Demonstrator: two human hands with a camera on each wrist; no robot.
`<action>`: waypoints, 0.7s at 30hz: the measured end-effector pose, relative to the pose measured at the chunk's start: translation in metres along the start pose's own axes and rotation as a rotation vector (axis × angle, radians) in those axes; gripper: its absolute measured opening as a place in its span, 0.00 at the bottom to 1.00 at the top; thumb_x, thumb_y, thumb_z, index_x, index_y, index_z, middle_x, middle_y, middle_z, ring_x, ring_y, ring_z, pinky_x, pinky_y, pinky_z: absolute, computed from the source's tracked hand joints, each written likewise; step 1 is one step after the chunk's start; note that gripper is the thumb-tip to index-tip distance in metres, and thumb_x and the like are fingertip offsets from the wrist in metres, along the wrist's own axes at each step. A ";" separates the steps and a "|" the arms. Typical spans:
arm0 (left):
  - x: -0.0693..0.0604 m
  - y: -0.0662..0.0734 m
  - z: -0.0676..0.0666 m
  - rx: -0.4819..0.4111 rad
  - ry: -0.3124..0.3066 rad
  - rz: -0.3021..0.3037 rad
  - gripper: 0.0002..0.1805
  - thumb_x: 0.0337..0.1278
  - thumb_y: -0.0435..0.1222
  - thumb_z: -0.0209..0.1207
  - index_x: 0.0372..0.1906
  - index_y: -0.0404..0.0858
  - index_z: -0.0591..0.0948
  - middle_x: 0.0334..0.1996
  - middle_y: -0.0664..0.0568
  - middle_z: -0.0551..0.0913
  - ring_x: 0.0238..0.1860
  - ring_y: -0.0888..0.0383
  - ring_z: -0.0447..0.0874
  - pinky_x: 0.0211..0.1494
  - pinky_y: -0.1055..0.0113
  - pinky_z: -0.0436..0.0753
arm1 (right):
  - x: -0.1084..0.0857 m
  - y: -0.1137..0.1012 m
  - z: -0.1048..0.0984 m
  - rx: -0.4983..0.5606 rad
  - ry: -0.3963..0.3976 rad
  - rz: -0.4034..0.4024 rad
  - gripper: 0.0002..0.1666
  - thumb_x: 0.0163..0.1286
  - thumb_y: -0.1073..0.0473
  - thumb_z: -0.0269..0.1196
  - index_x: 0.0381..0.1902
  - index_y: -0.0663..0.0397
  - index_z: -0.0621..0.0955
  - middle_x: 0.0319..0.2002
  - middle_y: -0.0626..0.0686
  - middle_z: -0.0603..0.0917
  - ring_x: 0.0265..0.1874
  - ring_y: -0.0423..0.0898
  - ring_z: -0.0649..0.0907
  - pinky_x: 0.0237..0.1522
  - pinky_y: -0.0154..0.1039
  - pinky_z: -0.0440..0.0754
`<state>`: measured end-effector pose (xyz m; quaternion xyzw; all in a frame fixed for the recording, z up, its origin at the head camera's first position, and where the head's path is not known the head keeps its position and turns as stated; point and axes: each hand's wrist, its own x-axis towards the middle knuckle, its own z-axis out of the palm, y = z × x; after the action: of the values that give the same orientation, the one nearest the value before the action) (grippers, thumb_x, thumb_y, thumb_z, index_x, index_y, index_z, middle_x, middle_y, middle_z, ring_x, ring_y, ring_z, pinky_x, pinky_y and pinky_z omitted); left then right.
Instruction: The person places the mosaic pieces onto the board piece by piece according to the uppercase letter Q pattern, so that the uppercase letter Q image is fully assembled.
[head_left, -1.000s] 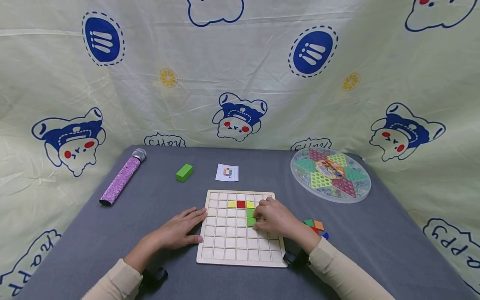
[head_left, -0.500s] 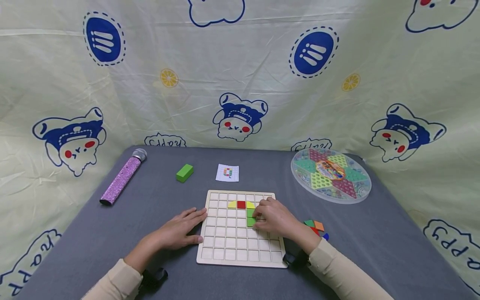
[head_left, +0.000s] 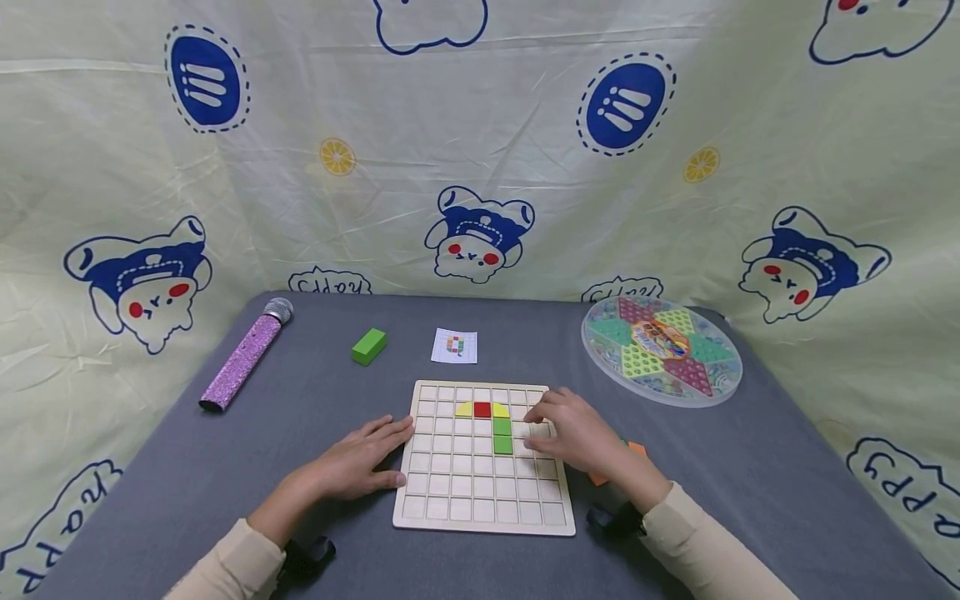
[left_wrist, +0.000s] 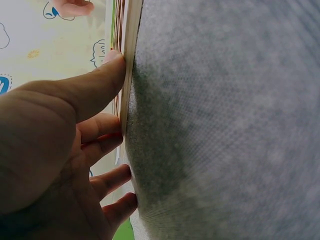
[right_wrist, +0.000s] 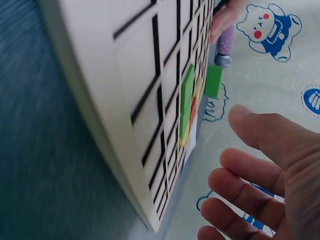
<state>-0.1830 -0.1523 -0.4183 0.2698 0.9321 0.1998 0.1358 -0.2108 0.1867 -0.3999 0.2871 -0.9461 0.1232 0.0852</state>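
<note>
A pale wooden grid board (head_left: 457, 504) lies in front of me. In its upper part sit a red square tile (head_left: 482, 410) between two yellow corner tiles (head_left: 464, 409), with two green square tiles (head_left: 502, 436) in line below the right yellow one. My left hand (head_left: 356, 460) touches the board's left edge with fingers and thumb; the left wrist view shows the thumb (left_wrist: 100, 82) against that edge. My right hand (head_left: 576, 429) hovers over the board's right side, just right of the green tiles. In the right wrist view its loosely bent fingers (right_wrist: 245, 195) hold nothing.
Loose coloured tiles, one orange (head_left: 637, 447), lie right of the board, partly hidden by my right arm. Behind it are a card with a coloured pattern (head_left: 453, 357) and a green block (head_left: 369, 346). A glittery microphone (head_left: 243, 358) and a round game case (head_left: 660, 392) flank them.
My right hand has moved right, off the green tiles, leaving both in full view on the board. The left hand has stayed at the board's edge.
</note>
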 end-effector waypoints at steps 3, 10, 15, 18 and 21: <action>0.000 0.000 0.000 0.001 0.002 0.006 0.39 0.61 0.51 0.56 0.73 0.39 0.58 0.74 0.47 0.56 0.74 0.40 0.49 0.70 0.38 0.56 | -0.005 0.005 -0.005 0.001 0.003 0.026 0.17 0.53 0.49 0.71 0.39 0.49 0.85 0.35 0.45 0.82 0.38 0.43 0.75 0.40 0.42 0.76; 0.000 -0.001 0.000 -0.001 -0.001 0.003 0.40 0.61 0.52 0.56 0.73 0.40 0.57 0.74 0.48 0.56 0.74 0.40 0.48 0.70 0.38 0.56 | -0.018 0.017 -0.013 0.022 0.001 0.052 0.17 0.54 0.48 0.71 0.39 0.49 0.85 0.35 0.44 0.80 0.37 0.41 0.73 0.39 0.41 0.76; 0.000 0.000 0.000 -0.005 -0.003 -0.003 0.40 0.61 0.51 0.56 0.73 0.40 0.57 0.74 0.48 0.56 0.74 0.40 0.48 0.70 0.38 0.55 | -0.030 0.023 -0.016 0.056 -0.013 0.051 0.16 0.55 0.50 0.71 0.39 0.49 0.84 0.37 0.45 0.81 0.38 0.42 0.74 0.40 0.43 0.76; -0.001 0.002 -0.001 -0.005 -0.006 -0.008 0.40 0.61 0.52 0.56 0.73 0.40 0.57 0.74 0.48 0.56 0.74 0.40 0.48 0.70 0.38 0.55 | -0.036 0.026 -0.018 0.071 -0.032 0.057 0.16 0.54 0.50 0.71 0.40 0.49 0.84 0.38 0.46 0.80 0.41 0.45 0.75 0.45 0.48 0.77; -0.001 0.003 -0.002 -0.008 -0.009 -0.020 0.40 0.61 0.51 0.56 0.73 0.41 0.57 0.74 0.48 0.56 0.75 0.41 0.48 0.70 0.38 0.56 | -0.043 0.029 -0.019 0.065 -0.036 0.042 0.16 0.53 0.50 0.72 0.39 0.48 0.85 0.39 0.46 0.80 0.41 0.44 0.75 0.44 0.45 0.76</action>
<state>-0.1816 -0.1508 -0.4153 0.2608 0.9333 0.2010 0.1434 -0.1902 0.2382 -0.3975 0.2719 -0.9488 0.1506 0.0562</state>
